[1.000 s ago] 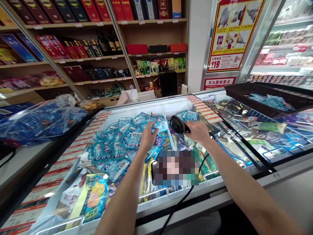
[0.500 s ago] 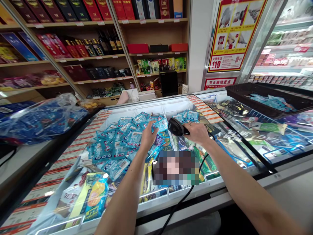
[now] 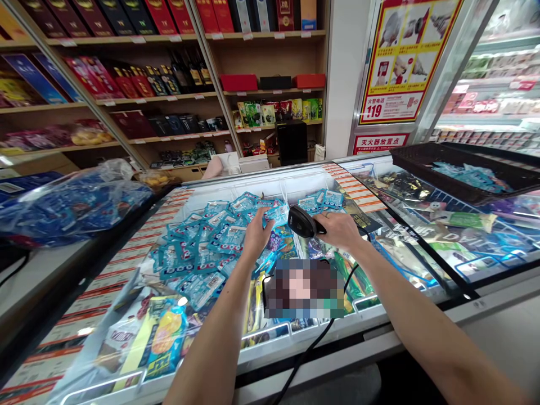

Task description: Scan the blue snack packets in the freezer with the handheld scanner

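My left hand [image 3: 257, 232] is closed on a small blue packet [image 3: 279, 215], pinching its left edge. In my right hand [image 3: 340, 229] is a black barcode scanner [image 3: 302, 221], gripped by the handle, its head close to the packet's right side. A black cable [image 3: 310, 351] trails from the scanner over the front edge. Many similar blue packets [image 3: 211, 239] lie heaped to the left of my left hand on the chest freezer's glass top. A few more blue packets [image 3: 332, 199] lie beyond the scanner.
A clear plastic bag of blue packets [image 3: 80, 205] lies on the left counter. A dark tray [image 3: 405, 154] with blue packets stands at the right. Frozen goods [image 3: 164, 337] show beneath the glass. Shelves [image 3: 270, 35] with boxes and bottles stand behind; a fire-safety poster [image 3: 405, 62] hangs at right.
The scanner head has shifted very slightly to the left, nearer the packet. Both hands otherwise keep their places and their holds.
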Available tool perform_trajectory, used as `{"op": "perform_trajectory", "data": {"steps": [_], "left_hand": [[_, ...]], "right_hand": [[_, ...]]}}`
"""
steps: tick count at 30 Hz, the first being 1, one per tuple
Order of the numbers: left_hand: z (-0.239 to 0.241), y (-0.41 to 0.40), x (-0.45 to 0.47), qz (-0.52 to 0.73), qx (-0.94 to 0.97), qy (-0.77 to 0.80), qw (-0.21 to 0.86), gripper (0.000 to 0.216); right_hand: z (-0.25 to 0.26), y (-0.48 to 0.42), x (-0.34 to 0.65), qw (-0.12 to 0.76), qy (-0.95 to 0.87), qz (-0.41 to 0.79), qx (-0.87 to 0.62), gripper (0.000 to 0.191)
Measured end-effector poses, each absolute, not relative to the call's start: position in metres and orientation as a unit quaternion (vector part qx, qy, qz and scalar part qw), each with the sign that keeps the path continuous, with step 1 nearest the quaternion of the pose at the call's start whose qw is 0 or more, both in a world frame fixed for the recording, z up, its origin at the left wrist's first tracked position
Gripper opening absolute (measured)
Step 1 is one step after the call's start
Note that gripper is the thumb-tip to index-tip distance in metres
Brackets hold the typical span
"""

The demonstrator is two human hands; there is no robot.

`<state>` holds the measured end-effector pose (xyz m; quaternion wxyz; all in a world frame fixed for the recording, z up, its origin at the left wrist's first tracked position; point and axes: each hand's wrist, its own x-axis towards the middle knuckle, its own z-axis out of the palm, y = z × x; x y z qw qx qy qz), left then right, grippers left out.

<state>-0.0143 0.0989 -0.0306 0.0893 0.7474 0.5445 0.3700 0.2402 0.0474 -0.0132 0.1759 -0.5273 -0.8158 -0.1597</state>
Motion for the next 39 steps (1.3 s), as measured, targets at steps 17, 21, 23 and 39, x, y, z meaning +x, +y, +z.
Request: {"op": "perform_trajectory", "data": {"steps": [17, 21, 23, 39], "left_hand": [[-0.029, 0.098, -0.013, 0.358, 0.747, 0.554, 0.078, 0.043], [-0.029, 0.100, -0.011, 0.365, 0.749, 0.551, 0.042, 0.041], [-0.027, 0.100, -0.010, 0.375, 0.741, 0.556, 0.009, 0.042], [-0.028, 0.090, -0.013, 0.210, 0.814, 0.522, -0.146, 0.035]], "right_hand": [[-0.010, 0.046, 0.239, 0.173, -0.816, -0.140, -0.534, 0.029], [-0.011, 0.047, 0.242, 0.180, -0.798, -0.144, -0.557, 0.029], [-0.012, 0.049, 0.244, 0.182, -0.788, -0.141, -0.571, 0.031], [-0.011, 0.054, 0.252, 0.178, -0.697, -0.142, -0.680, 0.032]]}}
